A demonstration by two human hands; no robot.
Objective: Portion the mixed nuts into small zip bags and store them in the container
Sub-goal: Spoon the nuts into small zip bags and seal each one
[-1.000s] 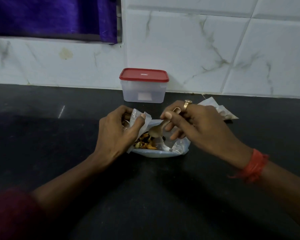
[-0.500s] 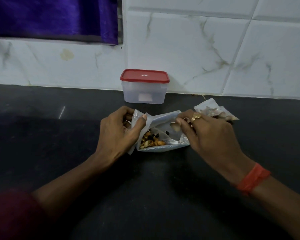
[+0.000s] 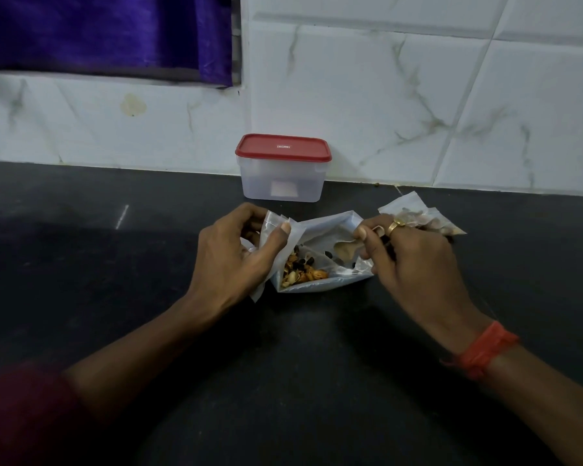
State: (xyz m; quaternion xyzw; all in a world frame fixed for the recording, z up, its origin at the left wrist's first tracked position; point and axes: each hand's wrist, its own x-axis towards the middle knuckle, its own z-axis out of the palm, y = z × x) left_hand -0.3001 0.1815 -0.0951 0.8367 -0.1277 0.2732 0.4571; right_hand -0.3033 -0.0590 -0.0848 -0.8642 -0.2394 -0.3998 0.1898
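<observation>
A clear plastic bag [image 3: 323, 230] of mixed nuts [image 3: 300, 269] lies open on the black counter. My left hand [image 3: 239, 253] pinches a small clear zip bag [image 3: 275, 227] together with the big bag's left edge. My right hand [image 3: 414, 260] grips a spoon [image 3: 345, 248] whose bowl lies inside the big bag, and its fingers touch the bag's right rim. A filled small zip bag [image 3: 421, 215] lies behind my right hand. The clear container [image 3: 283, 178] with a red lid stands shut against the wall.
The black counter [image 3: 81, 264] runs wide to both sides and toward me. A white marble-tiled wall [image 3: 418, 95] rises behind it, with a purple curtain [image 3: 98, 31] at upper left.
My right hand moved right and down, carrying the spoon from above the nuts to the bag's right side. The big bag's mouth is stretched wider. The left hand stayed put.
</observation>
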